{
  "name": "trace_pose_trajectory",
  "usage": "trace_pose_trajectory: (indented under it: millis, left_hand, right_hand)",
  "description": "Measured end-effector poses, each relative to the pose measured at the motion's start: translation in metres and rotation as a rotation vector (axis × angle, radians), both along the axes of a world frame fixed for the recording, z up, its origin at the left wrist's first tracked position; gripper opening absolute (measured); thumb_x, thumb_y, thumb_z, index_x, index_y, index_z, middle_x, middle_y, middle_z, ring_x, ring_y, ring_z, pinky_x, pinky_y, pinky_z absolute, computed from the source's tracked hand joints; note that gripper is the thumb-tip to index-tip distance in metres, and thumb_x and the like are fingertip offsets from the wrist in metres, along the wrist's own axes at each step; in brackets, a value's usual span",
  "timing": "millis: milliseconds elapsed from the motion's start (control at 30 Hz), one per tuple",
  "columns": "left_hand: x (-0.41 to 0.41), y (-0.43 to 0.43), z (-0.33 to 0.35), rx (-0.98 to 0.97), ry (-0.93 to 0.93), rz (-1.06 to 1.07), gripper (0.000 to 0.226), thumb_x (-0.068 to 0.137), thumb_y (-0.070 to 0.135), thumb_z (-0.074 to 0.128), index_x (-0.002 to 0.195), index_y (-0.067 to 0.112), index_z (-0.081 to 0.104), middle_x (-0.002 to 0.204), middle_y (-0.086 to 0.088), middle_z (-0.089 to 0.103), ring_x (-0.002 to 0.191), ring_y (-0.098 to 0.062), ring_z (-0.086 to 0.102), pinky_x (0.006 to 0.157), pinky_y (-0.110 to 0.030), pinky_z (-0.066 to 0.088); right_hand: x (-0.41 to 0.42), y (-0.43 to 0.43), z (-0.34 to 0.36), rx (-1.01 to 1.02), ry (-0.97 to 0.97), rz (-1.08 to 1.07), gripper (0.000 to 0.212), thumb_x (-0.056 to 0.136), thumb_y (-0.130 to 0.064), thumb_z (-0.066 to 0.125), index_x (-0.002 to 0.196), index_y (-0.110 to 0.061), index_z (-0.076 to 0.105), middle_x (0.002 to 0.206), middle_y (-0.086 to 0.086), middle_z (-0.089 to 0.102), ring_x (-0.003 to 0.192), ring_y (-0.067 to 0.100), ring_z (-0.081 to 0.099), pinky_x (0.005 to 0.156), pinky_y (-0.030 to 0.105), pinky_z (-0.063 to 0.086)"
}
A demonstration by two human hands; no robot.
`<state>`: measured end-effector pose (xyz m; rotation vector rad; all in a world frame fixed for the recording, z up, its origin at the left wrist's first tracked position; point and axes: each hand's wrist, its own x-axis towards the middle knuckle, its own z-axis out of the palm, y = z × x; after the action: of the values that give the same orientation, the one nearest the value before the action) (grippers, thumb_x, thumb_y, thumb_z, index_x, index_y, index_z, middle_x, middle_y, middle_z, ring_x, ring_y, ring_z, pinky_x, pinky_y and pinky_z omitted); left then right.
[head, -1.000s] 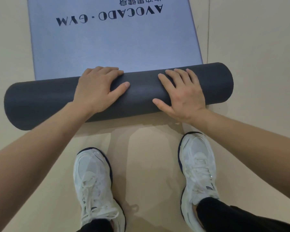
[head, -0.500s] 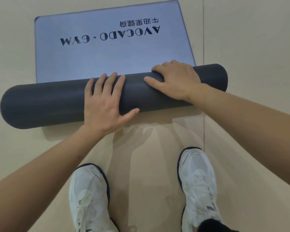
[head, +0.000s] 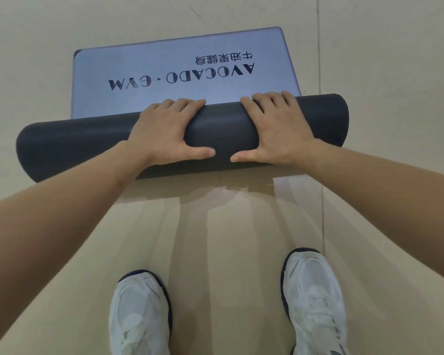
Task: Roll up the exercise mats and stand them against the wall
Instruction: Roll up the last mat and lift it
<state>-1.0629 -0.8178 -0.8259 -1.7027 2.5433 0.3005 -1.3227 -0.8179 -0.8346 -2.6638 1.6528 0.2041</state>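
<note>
Both grips clasp the rolled mat (head: 223, 129) on my feed: left hand (head: 164, 134) beside right hand (head: 280, 131), fingers (head: 187, 105) curled over its far side.

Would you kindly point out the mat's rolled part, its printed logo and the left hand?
rolled part (head: 222, 129): head view, its dark middle.
printed logo (head: 181, 77): head view, middle lettering.
left hand (head: 164, 130): head view, its back.

A mat (head: 75, 149) lies mostly rolled on the beige floor (head: 382, 60), its flat lilac end reading "AVOCADO · GYM" upside down. The left grip (head: 164, 134) and right grip (head: 277, 131) wrap its middle, thumbs near each other. White shoes (head: 141, 316) stand nearer.
</note>
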Motion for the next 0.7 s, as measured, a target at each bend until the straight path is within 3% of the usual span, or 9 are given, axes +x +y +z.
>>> trace_pose_trajectory:
  millis: [133,333,500,600,700]
  left_hand:
    - [-0.002,-0.015,0.001,0.045,-0.107,-0.044,0.130,0.058,0.096,0.065,0.159,0.025,0.027,0.151,-0.005,0.051,0.128,-0.034,0.054,0.101,-0.051,0.045]
    - [-0.004,-0.023,0.006,0.045,-0.067,-0.040,0.112,0.056,0.089,0.075,0.145,0.030,0.041,0.127,0.000,0.061,0.113,-0.031,0.059,0.082,-0.045,0.042]
    - [-0.004,-0.002,0.011,0.036,-0.029,-0.033,0.101,0.056,0.082,0.078,0.136,0.032,0.045,0.119,0.003,0.064,0.108,-0.028,0.061,0.078,-0.040,0.035]
    - [-0.004,0.020,0.018,0.091,-0.014,-0.056,0.095,0.057,0.083,0.077,0.133,0.034,0.046,0.115,0.007,0.065,0.102,-0.024,0.062,0.076,-0.038,0.037]
    - [-0.006,0.049,0.025,0.206,-0.007,-0.067,0.093,0.055,0.084,0.077,0.130,0.037,0.047,0.111,0.012,0.065,0.097,-0.020,0.061,0.072,-0.035,0.035]
  right_hand:
    - [-0.001,-0.020,0.006,0.110,0.016,0.017,0.136,0.054,-0.106,0.036,0.155,-0.016,0.027,0.150,0.014,0.046,0.135,0.040,0.046,0.118,0.057,0.029]
    - [0.001,-0.029,0.017,0.144,0.007,0.077,0.122,0.055,-0.092,0.069,0.145,-0.015,0.040,0.124,0.015,0.054,0.111,0.034,0.052,0.095,0.046,0.042]
    - [0.003,-0.009,0.027,0.130,-0.045,0.097,0.107,0.058,-0.087,0.072,0.135,-0.015,0.051,0.102,0.008,0.053,0.087,0.023,0.043,0.077,0.038,0.039]
    - [0.004,0.018,0.032,0.209,-0.064,0.064,0.101,0.060,-0.086,0.073,0.133,-0.019,0.053,0.095,-0.001,0.047,0.084,0.020,0.045,0.072,0.035,0.035]
    - [0.001,0.049,0.034,0.328,-0.079,0.043,0.100,0.057,-0.088,0.071,0.131,-0.022,0.054,0.095,-0.002,0.053,0.085,0.021,0.052,0.070,0.035,0.037]
